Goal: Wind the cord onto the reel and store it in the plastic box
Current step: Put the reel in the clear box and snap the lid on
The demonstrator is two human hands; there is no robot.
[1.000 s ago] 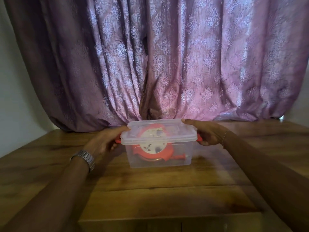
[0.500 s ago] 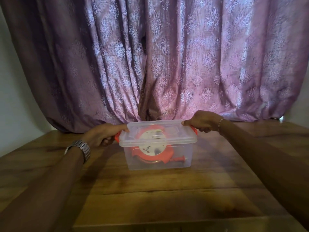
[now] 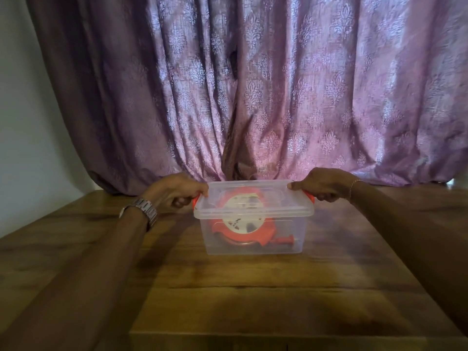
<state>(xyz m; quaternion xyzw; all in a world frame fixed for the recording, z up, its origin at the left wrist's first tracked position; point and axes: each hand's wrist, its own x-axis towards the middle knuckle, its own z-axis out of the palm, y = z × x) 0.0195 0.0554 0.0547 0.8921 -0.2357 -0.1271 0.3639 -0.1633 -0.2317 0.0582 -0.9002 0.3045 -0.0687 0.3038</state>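
A clear plastic box [image 3: 286,241] stands on the wooden table [image 3: 228,295] with its clear lid [image 3: 286,211] on top. Through the walls I see the orange reel [image 3: 243,219] with a pale round label, lying inside, and its orange crank handle [image 3: 285,241] at the bottom right. My left hand [image 3: 174,190] grips the orange latch [image 3: 195,200] at the box's left end, thumb on the lid corner. My right hand [image 3: 326,184] grips the orange latch [image 3: 309,196] at the right end the same way. The cord itself is not clearly visible.
A purple patterned curtain [image 3: 253,97] hangs right behind the box and pools on the table's far edge. A pale wall [image 3: 22,122] is at the left. The table's near edge [image 3: 278,336] lies close to me. A metal watch [image 3: 143,210] is on my left wrist.
Both hands have shifted from the sides of the lid up onto the orange end latches, fingers curling over them. The box stays in place on the table.
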